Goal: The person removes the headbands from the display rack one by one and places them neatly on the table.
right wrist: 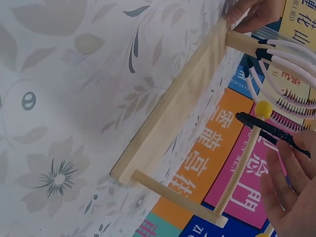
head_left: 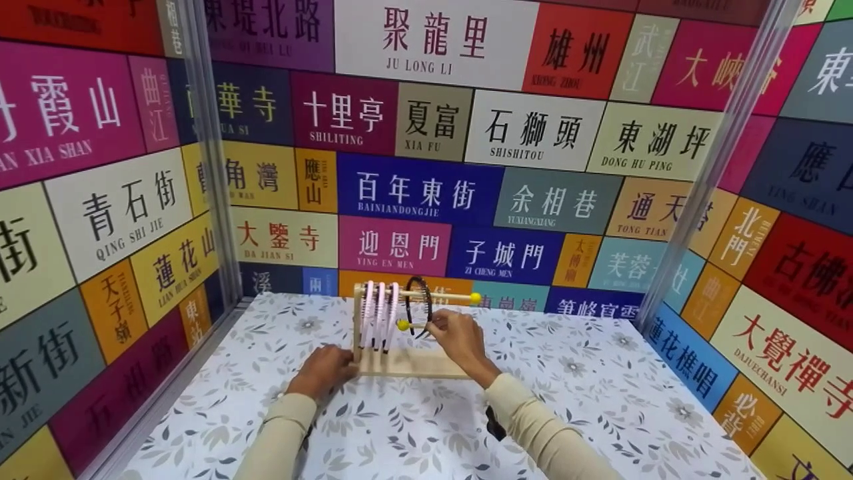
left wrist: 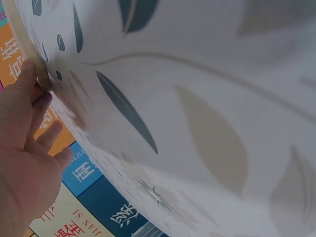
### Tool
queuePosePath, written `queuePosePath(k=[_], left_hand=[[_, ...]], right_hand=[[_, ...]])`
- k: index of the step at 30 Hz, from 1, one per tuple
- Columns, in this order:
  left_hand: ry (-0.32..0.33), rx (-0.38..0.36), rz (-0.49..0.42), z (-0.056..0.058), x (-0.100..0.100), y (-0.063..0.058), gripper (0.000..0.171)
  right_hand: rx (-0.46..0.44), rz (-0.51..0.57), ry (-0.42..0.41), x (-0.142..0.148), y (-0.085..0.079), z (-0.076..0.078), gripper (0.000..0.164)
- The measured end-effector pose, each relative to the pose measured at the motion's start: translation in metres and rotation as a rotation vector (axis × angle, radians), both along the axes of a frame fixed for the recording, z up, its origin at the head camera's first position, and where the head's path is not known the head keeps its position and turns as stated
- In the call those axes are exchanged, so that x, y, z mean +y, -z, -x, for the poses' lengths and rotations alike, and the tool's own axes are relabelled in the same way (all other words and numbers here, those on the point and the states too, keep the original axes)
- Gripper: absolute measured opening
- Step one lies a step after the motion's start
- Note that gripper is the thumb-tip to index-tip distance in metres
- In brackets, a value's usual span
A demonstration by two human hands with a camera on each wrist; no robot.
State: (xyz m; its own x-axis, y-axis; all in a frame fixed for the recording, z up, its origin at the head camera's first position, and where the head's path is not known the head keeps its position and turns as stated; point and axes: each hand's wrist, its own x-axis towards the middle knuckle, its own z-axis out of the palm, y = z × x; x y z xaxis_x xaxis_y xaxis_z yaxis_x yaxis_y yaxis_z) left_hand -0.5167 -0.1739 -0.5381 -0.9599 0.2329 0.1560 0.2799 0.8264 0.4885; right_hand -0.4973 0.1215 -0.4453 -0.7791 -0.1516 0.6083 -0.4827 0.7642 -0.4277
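Observation:
My right hand (head_left: 460,340) pinches a black toothed headband (right wrist: 276,131) between thumb and fingers. The headband overlaps a rod's yellow ball end (right wrist: 263,109) in the right wrist view. That rod belongs to a wooden display stand (head_left: 420,365) with a flat base and an upright at its left. Several pale pink headbands (head_left: 380,310) with dark tips hang side by side near the upright. My left hand (head_left: 323,372) grips the left end of the base, its thumb and fingertips (left wrist: 29,74) at the wood's edge. A second yellow ball (head_left: 475,298) ends the rear rod.
A white cloth with a leaf and flower print covers the table (head_left: 566,400). Behind and beside it stand walls of coloured sign panels (head_left: 416,193), with metal posts (head_left: 216,153) at the corners.

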Motion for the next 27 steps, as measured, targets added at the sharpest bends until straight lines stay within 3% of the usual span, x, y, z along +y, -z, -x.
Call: queuePosePath(k=[12, 27], left_hand=[[-0.036, -0.043, 0.000, 0.003, 0.004, 0.000, 0.023], [-0.036, -0.008, 0.017, -0.002, 0.006, -0.002, 0.020]], right_hand=[[-0.016, 0.046, 0.015, 0.021, -0.009, -0.001, 0.011], [0.001, 0.065, 0.077, 0.047, -0.018, -0.004, 0.013]])
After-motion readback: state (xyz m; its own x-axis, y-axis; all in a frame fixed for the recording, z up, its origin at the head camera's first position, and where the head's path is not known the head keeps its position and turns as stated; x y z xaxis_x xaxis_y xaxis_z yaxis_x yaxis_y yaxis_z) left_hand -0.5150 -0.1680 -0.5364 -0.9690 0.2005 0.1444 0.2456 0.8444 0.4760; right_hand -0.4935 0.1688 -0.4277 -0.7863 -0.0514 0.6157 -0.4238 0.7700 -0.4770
